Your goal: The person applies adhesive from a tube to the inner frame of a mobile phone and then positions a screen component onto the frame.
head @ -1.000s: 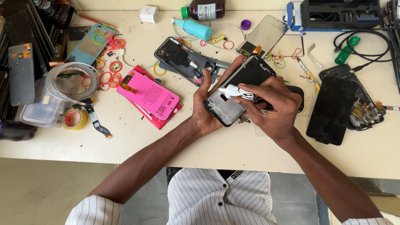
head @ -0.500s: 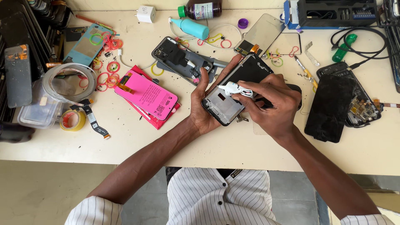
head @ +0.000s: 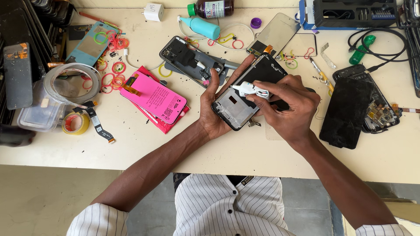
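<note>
Little has moved since the earlier frame: both hands stay at the opened phone [head: 249, 94], white tool tip shifted slightly toward the frame's middle. Left hand [head: 216, 109] clenches the phone's lower edge, holding it tilted above the cream table [head: 245, 153], centre of view. Right hand [head: 291, 107] pinches a small white tool [head: 249, 89] against the phone's inner frame. Pink phone panel [head: 153, 98] lies to the left, cracked black screen [head: 345, 109] to the right, tape roll [head: 75, 123] far left.

Bright, even light; sharp focus
</note>
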